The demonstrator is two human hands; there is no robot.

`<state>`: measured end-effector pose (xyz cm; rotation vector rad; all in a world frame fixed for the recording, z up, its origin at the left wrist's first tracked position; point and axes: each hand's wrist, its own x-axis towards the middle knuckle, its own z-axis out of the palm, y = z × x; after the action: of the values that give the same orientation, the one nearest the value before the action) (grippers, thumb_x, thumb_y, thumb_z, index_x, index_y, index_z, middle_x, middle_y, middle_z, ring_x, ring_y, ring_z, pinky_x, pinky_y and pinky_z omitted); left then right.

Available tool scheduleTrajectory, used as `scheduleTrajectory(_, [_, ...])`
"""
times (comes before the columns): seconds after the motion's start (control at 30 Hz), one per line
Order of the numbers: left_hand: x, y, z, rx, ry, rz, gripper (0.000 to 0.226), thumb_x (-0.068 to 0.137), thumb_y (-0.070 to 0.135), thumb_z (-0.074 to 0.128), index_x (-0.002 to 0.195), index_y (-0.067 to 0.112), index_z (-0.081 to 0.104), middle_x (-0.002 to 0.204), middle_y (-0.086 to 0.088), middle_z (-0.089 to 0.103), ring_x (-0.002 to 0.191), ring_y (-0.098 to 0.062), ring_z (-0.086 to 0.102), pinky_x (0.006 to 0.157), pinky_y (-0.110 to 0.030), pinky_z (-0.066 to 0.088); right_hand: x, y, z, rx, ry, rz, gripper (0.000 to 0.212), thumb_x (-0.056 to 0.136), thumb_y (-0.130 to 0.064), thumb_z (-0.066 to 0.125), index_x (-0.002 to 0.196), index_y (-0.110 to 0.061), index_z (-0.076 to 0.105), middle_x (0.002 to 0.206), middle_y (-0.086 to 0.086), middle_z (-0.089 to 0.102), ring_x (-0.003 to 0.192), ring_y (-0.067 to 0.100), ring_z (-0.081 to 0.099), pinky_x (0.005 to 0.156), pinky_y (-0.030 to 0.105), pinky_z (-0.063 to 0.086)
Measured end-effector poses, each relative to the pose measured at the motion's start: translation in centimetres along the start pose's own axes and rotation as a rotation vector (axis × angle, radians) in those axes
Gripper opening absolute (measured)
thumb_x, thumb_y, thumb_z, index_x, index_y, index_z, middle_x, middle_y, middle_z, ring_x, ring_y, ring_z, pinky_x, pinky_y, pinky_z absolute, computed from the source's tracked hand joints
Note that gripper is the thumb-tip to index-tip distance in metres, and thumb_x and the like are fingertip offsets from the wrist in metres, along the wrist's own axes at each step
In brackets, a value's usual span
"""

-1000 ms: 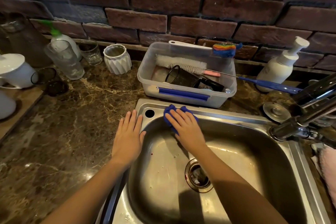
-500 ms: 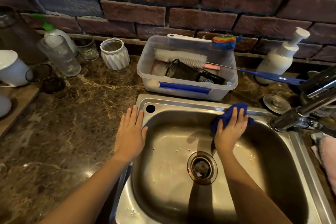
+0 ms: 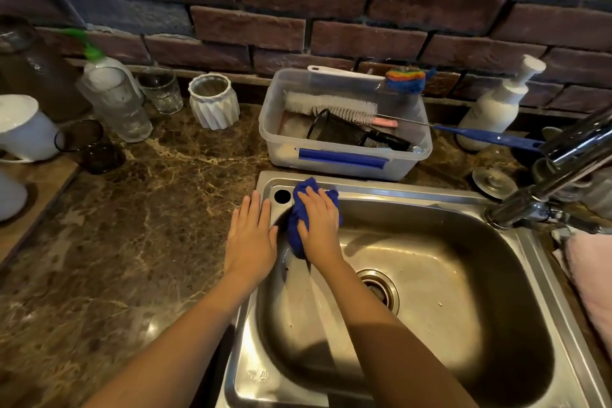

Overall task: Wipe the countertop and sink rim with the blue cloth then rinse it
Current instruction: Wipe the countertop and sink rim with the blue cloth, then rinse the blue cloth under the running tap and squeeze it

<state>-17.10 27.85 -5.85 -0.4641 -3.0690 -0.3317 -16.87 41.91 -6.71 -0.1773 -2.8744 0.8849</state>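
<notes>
The blue cloth (image 3: 298,225) is bunched at the far left corner of the steel sink (image 3: 430,195), draped from the back rim down the inner wall. My right hand (image 3: 319,225) presses flat on it, fingers pointing away from me. My left hand (image 3: 253,235) lies flat and spread across the sink's left rim and the brown marble countertop (image 3: 132,242), holding nothing. A round hole in the rim (image 3: 282,196) sits just beyond both hands. The drain (image 3: 381,288) is near my right forearm.
A clear plastic tub (image 3: 344,159) with brushes stands behind the sink. A white ribbed cup (image 3: 215,106), glasses and a spray bottle (image 3: 109,76) line the wall at left. The chrome faucet (image 3: 546,195), a pump bottle (image 3: 496,106) and a pink cloth (image 3: 592,275) are at right.
My right hand slid the blue cloth along the back rim to the right, then back to the far left corner. My left hand stayed put on the left rim.
</notes>
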Motion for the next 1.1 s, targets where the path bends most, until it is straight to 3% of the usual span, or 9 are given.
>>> scheduleTrajectory(0.17, [0.0, 0.1, -0.3, -0.039, -0.013, -0.005, 0.054, 0.098, 0.031, 0.030, 0.147, 0.010, 0.019, 0.158, -0.012, 0.009, 0.146, -0.027, 0.007, 0.117, -0.038, 0.001, -1.6, -0.3, -4.2, 0.392, -0.103, 0.256, 0.045, 0.093, -0.015, 0.050, 0.137, -0.014, 0.038, 0.137, 0.007, 0.044, 0.124, 0.020, 0.044, 0.099, 0.023, 0.033])
scheduleTrajectory(0.33, [0.2, 0.0, -0.7, -0.067, -0.087, -0.021, 0.059, 0.097, 0.041, 0.028, 0.148, 0.012, 0.016, 0.158, -0.010, 0.004, 0.146, -0.027, 0.001, 0.118, -0.041, 0.000, -6.2, 0.3, -7.7, 0.631, 0.018, 0.444, 0.036, 0.086, -0.019, 0.063, 0.116, -0.015, 0.043, 0.108, 0.000, 0.051, 0.096, 0.011, 0.055, 0.065, 0.009, 0.042])
scheduleTrajectory(0.5, [-0.6, 1.2, -1.9, -0.016, -0.075, 0.063, 0.062, 0.094, 0.042, 0.039, 0.146, 0.013, 0.024, 0.156, -0.015, 0.016, 0.145, -0.030, 0.007, 0.117, -0.044, 0.002, -10.3, 1.0, -11.0, 0.728, 0.064, 0.525, 0.019, 0.091, -0.030, 0.057, 0.103, -0.017, 0.052, 0.097, 0.001, 0.060, 0.092, 0.018, 0.059, 0.067, 0.020, 0.047])
scheduleTrajectory(0.57, [-1.7, 3.9, -2.7, -0.258, -0.119, 0.107, 0.057, 0.093, 0.036, 0.047, 0.143, 0.013, 0.032, 0.150, -0.014, 0.033, 0.140, -0.029, 0.025, 0.117, -0.043, 0.017, -11.6, 1.2, -12.5, 0.810, 0.081, 0.535, 0.020, 0.093, -0.032, 0.052, 0.103, -0.016, 0.058, 0.100, 0.004, 0.064, 0.094, 0.021, 0.061, 0.075, 0.028, 0.050])
scheduleTrajectory(0.7, [-5.0, 11.3, -5.2, -1.149, -0.643, -0.076, 0.029, 0.097, 0.034, 0.041, 0.125, 0.033, 0.050, 0.133, 0.004, 0.054, 0.118, -0.015, 0.053, 0.101, -0.033, 0.040, -13.4, 1.4, -14.6, 0.734, 0.024, 0.453, 0.031, 0.096, -0.034, 0.046, 0.113, -0.014, 0.061, 0.109, 0.005, 0.065, 0.101, 0.020, 0.061, 0.089, 0.034, 0.048])
scheduleTrajectory(0.8, [-6.8, 13.9, -5.3, -1.465, -0.665, -0.258, 0.023, 0.095, 0.034, 0.045, 0.108, 0.027, 0.063, 0.109, 0.004, 0.069, 0.097, -0.011, 0.065, 0.080, -0.031, 0.052, -14.3, 2.4, -16.4, 0.517, 0.028, 0.334, 0.027, 0.098, -0.032, 0.040, 0.102, -0.017, 0.062, 0.100, 0.004, 0.061, 0.094, 0.018, 0.056, 0.086, 0.034, 0.044])
scheduleTrajectory(0.93, [-7.9, 15.8, -5.2, -1.369, -0.617, -0.266, 0.016, 0.094, 0.021, 0.051, 0.086, 0.014, 0.063, 0.079, 0.001, 0.068, 0.069, -0.009, 0.061, 0.058, -0.018, 0.048, -16.0, 5.1, -19.1, 0.358, -0.013, 0.374, 0.030, 0.098, -0.034, 0.040, 0.088, -0.014, 0.061, 0.075, -0.002, 0.058, 0.067, 0.015, 0.053, 0.060, 0.026, 0.042])
scheduleTrajectory(1.0, [-8.0, 16.9, -5.3, -1.278, -0.558, -0.256, 0.018, 0.093, 0.019, 0.052, 0.079, 0.011, 0.057, 0.070, -0.004, 0.061, 0.057, -0.010, 0.052, 0.048, -0.015, 0.042, -16.8, 6.3, -20.0, 0.328, 0.022, 0.395, 0.041, 0.095, -0.041, 0.044, 0.079, -0.006, 0.061, 0.069, 0.006, 0.061, 0.064, 0.019, 0.055, 0.060, 0.030, 0.042])
scheduleTrajectory(1.1, [-8.0, 18.6, -4.8, -1.129, -0.428, -0.234, 0.019, 0.093, 0.020, 0.051, 0.076, 0.012, 0.054, 0.076, -0.007, 0.058, 0.066, -0.017, 0.050, 0.060, -0.026, 0.040, -17.7, 7.1, -21.5, 0.559, 0.049, 0.483, 0.043, 0.093, -0.042, 0.049, 0.075, -0.004, 0.054, 0.061, 0.002, 0.052, 0.049, 0.003, 0.050, 0.047, 0.017, 0.039])
